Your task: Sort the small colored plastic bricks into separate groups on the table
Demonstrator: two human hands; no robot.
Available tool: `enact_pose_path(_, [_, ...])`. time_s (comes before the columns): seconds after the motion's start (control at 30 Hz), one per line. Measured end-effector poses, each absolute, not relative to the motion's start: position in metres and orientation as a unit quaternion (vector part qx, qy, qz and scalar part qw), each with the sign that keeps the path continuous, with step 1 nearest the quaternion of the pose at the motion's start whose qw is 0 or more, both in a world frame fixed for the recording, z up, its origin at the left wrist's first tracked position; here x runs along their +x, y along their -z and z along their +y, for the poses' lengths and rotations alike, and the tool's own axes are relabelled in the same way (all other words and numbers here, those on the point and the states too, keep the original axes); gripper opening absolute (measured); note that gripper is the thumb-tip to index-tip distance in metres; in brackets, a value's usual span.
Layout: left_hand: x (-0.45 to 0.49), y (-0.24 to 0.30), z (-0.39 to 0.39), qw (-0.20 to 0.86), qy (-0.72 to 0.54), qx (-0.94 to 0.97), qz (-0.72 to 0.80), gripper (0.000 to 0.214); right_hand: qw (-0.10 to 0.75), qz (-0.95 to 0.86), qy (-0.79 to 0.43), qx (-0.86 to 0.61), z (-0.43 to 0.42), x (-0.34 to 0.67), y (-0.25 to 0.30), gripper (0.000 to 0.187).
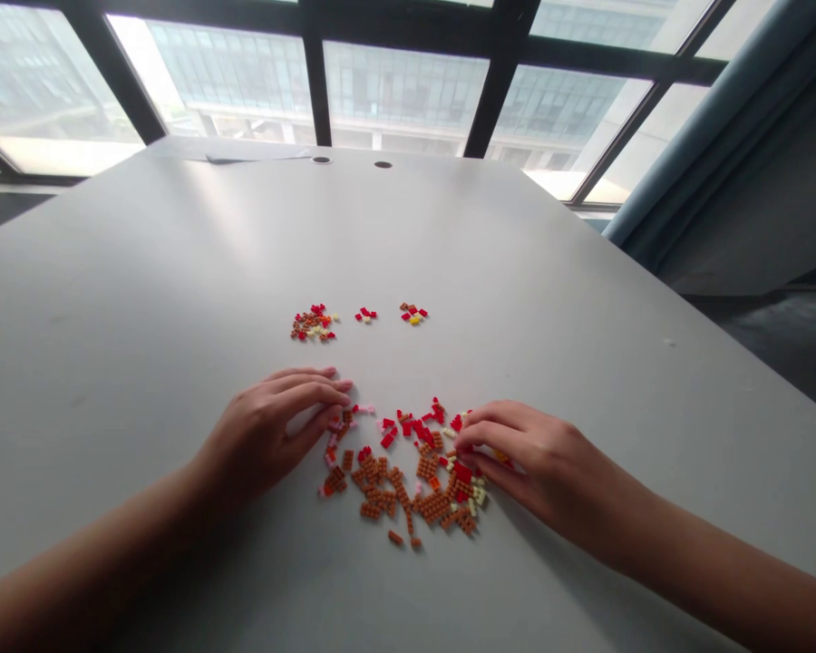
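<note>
A loose pile of small toy building bricks (381,499) lies on the white table between my hands. Most are brown, with red, pink, cream and a few orange ones mixed in. My left hand (272,426) rests along the pile's left edge, fingers stretched out and thumb close to the index finger, beside pink and brown bricks. No brick shows in it. At the right edge, my right hand (523,449) has thumb and index finger pinched together above red bricks (462,472). Whatever sits between those fingertips is hidden. Its palm covers some yellow and cream bricks.
Beyond my hands lie three smaller brick groups: a mixed heap (314,324), a few red and cream bricks (365,316), and a red, brown and yellow cluster (414,314). Paper (245,152) lies near the table's (585,299) far edge, by two round holes. Windows and a curtain stand behind.
</note>
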State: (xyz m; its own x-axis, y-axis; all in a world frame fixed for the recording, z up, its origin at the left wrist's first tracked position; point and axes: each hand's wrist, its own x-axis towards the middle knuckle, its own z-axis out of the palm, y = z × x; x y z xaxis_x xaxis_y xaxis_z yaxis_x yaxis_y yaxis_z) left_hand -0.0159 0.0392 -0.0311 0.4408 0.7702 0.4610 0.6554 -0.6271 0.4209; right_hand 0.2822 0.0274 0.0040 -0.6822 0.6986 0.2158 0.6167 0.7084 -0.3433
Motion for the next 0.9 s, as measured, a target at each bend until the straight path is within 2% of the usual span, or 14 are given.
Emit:
enact_pose_path(0.23, [-0.016, 0.032, 0.039, 0.086, -0.313, 0.846, 0.422, 0.017, 0.186, -0.904, -0.128, -0.362, 0.031, 0.284, -0.013, 0.014])
enact_pose_path(0.4, [-0.017, 0.032, 0.039, 0.090, -0.324, 0.844, 0.418, 0.017, 0.214, -0.879, -0.110, -0.411, 0.080, 0.287, -0.023, 0.013])
enact_pose_path(0.6, [-0.016, 0.032, 0.040, 0.092, -0.325, 0.844, 0.417, 0.017, 0.210, -0.848, -0.130, -0.469, 0.156, 0.266, -0.002, 0.011])
enact_pose_path(0.9, [-0.015, 0.030, 0.039, 0.085, -0.317, 0.847, 0.418, 0.017, 0.250, -0.827, -0.133, -0.485, 0.182, 0.252, 0.008, 0.017])
